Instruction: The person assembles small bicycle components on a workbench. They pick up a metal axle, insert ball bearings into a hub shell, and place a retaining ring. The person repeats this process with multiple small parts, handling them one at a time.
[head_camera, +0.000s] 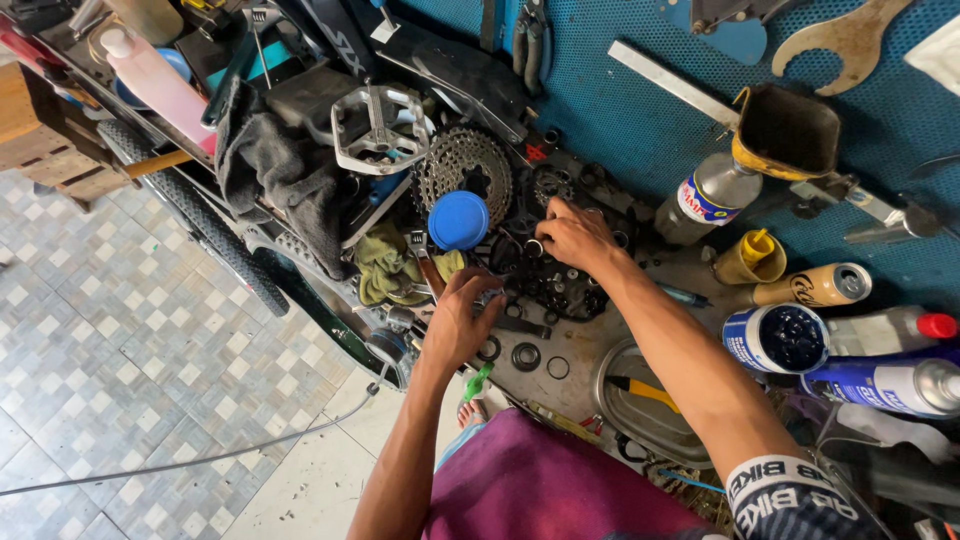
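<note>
**Sorting through small bike parts at the cluttered tabletop**

We look down at a grimy grey metal tabletop (690, 275), and both hands are in the heap of small black nuts, washers and rings (560, 290) at the centre of the frame. Our right hand (575, 237) lies palm down on the upper edge of the heap, fingers curled and pinching at something small; we cannot tell whether it has a piece. Our left hand (458, 322) sits lower left of the heap, fingers bent loosely at the lower end of a brown-handled tool (428, 272); a closed grip cannot be made out.

Just above the left hand stands a round blue plastic cap (458, 220), with a silver toothed bicycle cassette (465, 165) behind it and a silver platform pedal (380, 128) further to the upper left. A few loose black rings (525, 356) lie right of the left hand.

We judge this to be the picking stage: searching the heap for one fitting. The next move calls for a fine fingertip pinch to lift one piece without scattering its neighbours.
</note>
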